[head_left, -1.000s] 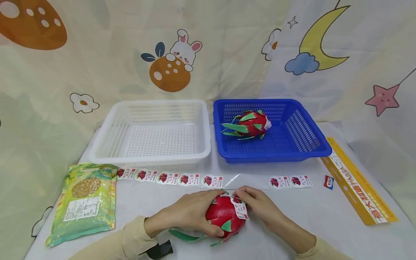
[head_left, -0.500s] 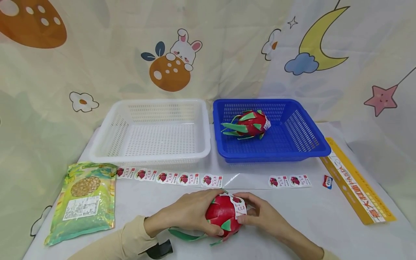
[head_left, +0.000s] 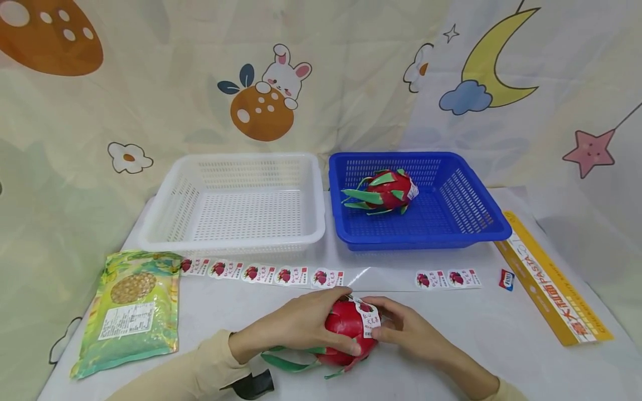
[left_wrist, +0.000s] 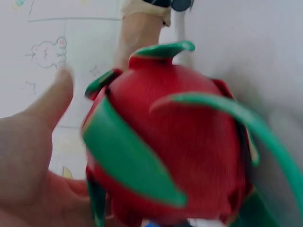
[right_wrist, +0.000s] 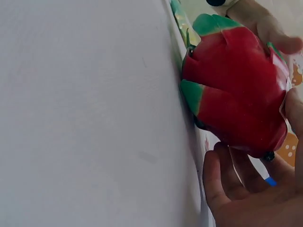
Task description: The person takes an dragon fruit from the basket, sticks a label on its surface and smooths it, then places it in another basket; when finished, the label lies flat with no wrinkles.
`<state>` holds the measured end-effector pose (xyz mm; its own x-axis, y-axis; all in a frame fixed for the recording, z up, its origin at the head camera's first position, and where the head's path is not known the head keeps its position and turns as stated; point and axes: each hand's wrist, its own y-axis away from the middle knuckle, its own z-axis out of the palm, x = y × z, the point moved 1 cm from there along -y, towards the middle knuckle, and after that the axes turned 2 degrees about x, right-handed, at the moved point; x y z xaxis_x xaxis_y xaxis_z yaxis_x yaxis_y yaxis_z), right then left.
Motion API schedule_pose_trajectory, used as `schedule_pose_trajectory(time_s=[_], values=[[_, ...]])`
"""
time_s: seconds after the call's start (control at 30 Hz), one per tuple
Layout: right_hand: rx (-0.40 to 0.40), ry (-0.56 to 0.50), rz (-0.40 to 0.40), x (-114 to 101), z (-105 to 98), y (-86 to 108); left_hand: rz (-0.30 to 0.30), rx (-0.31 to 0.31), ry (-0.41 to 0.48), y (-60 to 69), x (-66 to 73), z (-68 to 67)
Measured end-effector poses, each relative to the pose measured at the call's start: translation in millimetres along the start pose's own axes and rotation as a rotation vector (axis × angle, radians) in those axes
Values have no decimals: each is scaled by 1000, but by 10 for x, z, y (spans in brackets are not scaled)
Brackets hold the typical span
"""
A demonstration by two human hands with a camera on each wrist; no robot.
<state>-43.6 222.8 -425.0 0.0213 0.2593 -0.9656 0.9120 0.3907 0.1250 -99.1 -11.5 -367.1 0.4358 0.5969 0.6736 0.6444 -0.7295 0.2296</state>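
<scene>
A red dragon fruit (head_left: 346,320) with green-tipped scales lies at the table's near middle. My left hand (head_left: 306,326) reaches round its left and far side. In the left wrist view, the left thumb (left_wrist: 54,101) stands apart from the fruit's red skin, and the fingers are partly hidden behind it. A white label (head_left: 370,320) with red lettering sits on the fruit's right end. My right hand (head_left: 413,334) holds that end, its thumb at the label's lower edge. In the right wrist view, the right fingers (right_wrist: 215,177) curl below the fruit.
A white basket (head_left: 230,245) stands behind, beside a blue basket (head_left: 406,242) holding another labelled dragon fruit (head_left: 388,192). Several printed labels (head_left: 291,275) lie in a row on a backing strip. A green bag (head_left: 130,314) stands left; a yellow pasta package (head_left: 554,284) lies right.
My right hand has shifted from the label's far edge to holding the fruit's right end. My left hand has slid slightly right over the fruit.
</scene>
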Motion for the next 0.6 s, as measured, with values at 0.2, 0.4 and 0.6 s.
schedule_pose_trajectory(time_s=[0.2,0.4,0.6], values=[[-155,-117,-53,32,-93,-56,-21,91,-64,-66,92,86],[-102,14,34,-134,-102,-166,-11,139,-72,-84,109,129],[77,102,192,-278,5,-319,13,143,-55,-77,109,128]])
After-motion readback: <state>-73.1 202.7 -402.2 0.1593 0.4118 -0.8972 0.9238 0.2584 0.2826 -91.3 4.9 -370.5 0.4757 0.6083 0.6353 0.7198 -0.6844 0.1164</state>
